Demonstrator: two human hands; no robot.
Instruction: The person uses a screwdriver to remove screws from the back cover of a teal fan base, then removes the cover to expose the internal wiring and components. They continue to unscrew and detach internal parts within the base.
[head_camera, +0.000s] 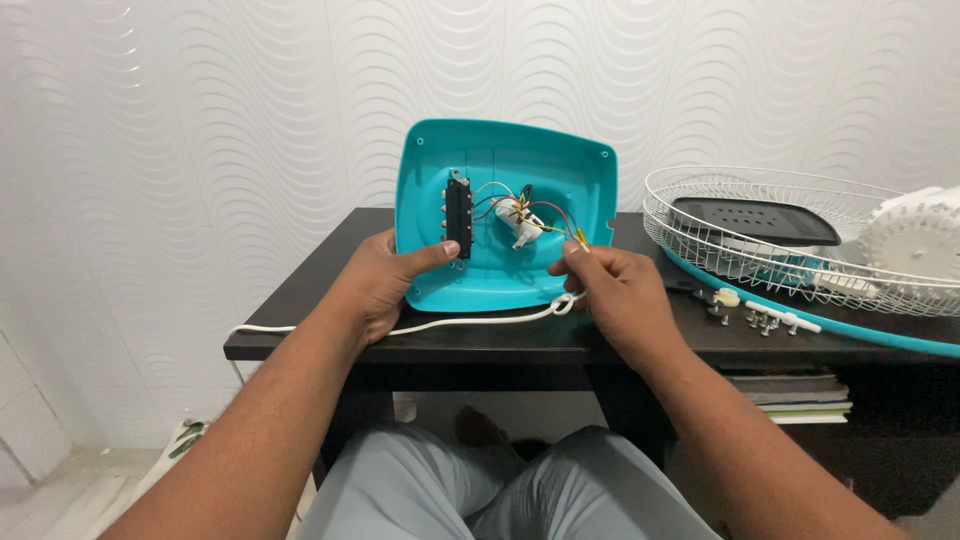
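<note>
My left hand (385, 285) props the teal fan base (500, 215) upright on the table (300, 300), thumb clamped on its rim; right-hand fingers (575, 262) pinch 1 yellow wire (565, 234). I'd tug gently, keeping the base steady.

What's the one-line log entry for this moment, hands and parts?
left hand: holds teal fan base cover tilted up on dark table | right hand: pinches yellow wire | wire fan guard at right

Your dark surface (300, 300) carries the teal cover (505, 170), white cord (470, 318), wire guard (800, 235) and small screws (760, 318).
</note>
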